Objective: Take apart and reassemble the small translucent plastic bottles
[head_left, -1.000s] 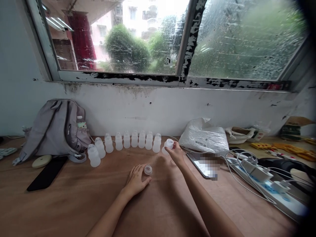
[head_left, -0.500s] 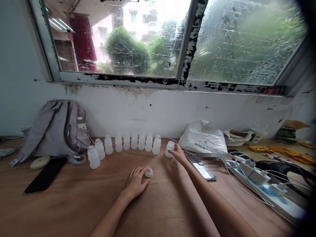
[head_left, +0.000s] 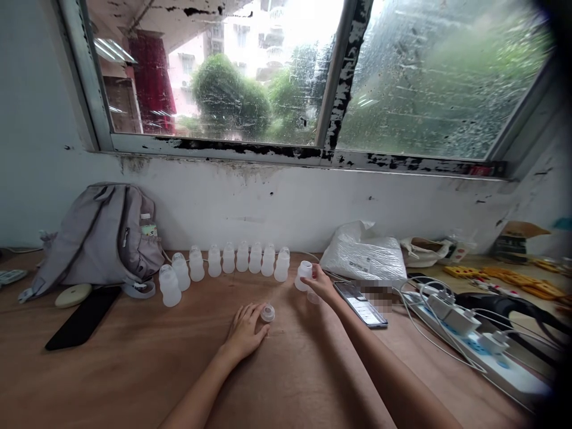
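My right hand [head_left: 322, 284] is closed around the side of a frosted plastic bottle [head_left: 302, 277]. That bottle stands upright with its mouth uncovered. Just in front of it, partly under the right hand, lies a clear round lid [head_left: 314, 297]. My left hand [head_left: 245, 328] rests low on the table, thumb and fingers curled about a small translucent cap [head_left: 267, 313]. Behind both hands, several matching waisted bottles [head_left: 242, 257] with clear tops stand in a curved row, the left end of which comes nearer to me.
A grey backpack [head_left: 96, 238], a black phone-like slab [head_left: 83, 319] and a round cream case [head_left: 73, 295] lie left. At right are a phone [head_left: 361, 305], a silvery plastic package [head_left: 366, 253] and a power strip [head_left: 487, 351] with loose cables. A wall and window stand behind.
The view has shifted slightly. My right hand and its bottle appear a little nearer to me, with the fingers slightly changed on it. My left hand keeps its hold on the cap.
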A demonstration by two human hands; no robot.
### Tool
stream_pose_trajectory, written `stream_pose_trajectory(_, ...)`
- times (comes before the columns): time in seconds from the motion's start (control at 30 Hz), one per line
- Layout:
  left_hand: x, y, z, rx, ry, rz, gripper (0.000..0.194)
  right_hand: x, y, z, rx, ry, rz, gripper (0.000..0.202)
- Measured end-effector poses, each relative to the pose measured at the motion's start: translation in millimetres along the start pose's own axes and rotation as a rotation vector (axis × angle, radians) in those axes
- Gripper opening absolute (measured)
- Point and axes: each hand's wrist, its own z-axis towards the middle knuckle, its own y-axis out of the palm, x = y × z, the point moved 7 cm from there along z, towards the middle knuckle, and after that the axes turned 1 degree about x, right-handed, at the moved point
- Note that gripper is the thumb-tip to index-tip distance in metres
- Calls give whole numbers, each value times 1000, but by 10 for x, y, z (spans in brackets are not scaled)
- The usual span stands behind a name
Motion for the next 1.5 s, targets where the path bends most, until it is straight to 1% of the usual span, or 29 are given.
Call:
stream_pose_trajectory(0.07, 1, 1, -1, -2, -6, 2, 51, -36, -46, -31, 36, -10, -23, 56)
stream_pose_trajectory(0.13, -1, 7, 0, -8, -11, 2, 50, -154, -159, -116, 177, -66, -45, 61)
stream_pose_trajectory(0.2, -6, 16, 2, -10, -11, 1, 51, -362, -272, -302, 370, -180, -29, 56)
stream_pose_trajectory(0.23, -10, 21, 3, -9, -8, 1, 50, -481, -282, -422, 426, -247, 2, 48)
stream_pose_trajectory(0.27, -15, 26, 4, -7, -5, 1, 50, -586, -242, -538, 425, -289, 41, 41)
stream_pose_trajectory(0.3, -22, 33, 5, -5, -3, 4, 50, -687, -137, -640, 348, -321, 67, 34)
stream_pose_trajectory(0.37, -39, 51, 6, -5, 2, 16, 50, -872, 204, -838, 72, -379, 60, 22)
stream_pose_trajectory(0.4, -48, 60, 8, -3, 3, 23, 51, -940, 372, -937, -38, -403, 45, 20)
stream_pose_trajectory(0.43, -57, 69, 10, -1, 8, 30, 51, -985, 512, -1019, -102, -415, 25, 18)
stream_pose_trajectory(0.47, -64, 74, 13, 5, 13, 34, 51, -1001, 633, -1073, -140, -401, 8, 18)
stream_pose_trajectory(0.57, -98, 67, 34, 55, 19, 16, 50, -990, 896, -1115, -158, -329, -30, 16)
stream_pose_trajectory(0.63, -150, 38, 55, 119, -10, -8, 45, -998, 1018, -1100, -152, -304, -35, 14)
stream_pose_trajectory(0.73, -238, -1, 82, 198, -67, -17, 39, -1069, 1152, -1097, -147, -322, -14, 10)
stream_pose_trajectory(0.8, -274, -8, 93, 219, -82, -11, 39, -1119, 1210, -1114, -147, -343, 8, 10)
stream_pose_trajectory(0.9, -301, -7, 97, 244, -85, -7, 36, -1153, 1237, -1135, -140, -361, 57, 12)
stream_pose_trajectory(1.03, -332, 9, 102, 285, -86, 7, 30, -1149, 1193, -1118, -105, -377, 146, 19)
stream_pose_trajectory(1.13, -345, -4, 106, 320, -83, 28, 29, -1152, 1159, -1105, -75, -395, 196, 20)
stream_pose_trajectory(1.37, -220, -156, 57, 368, -53, 83, 23, -1176, 1154, -1148, -35, -451, 210, 16)
stream_pose_trajectory(1.5, -209, -209, 37, 395, -84, 107, 16, -1223, 1150, -1206, -47, -500, 173, 13)
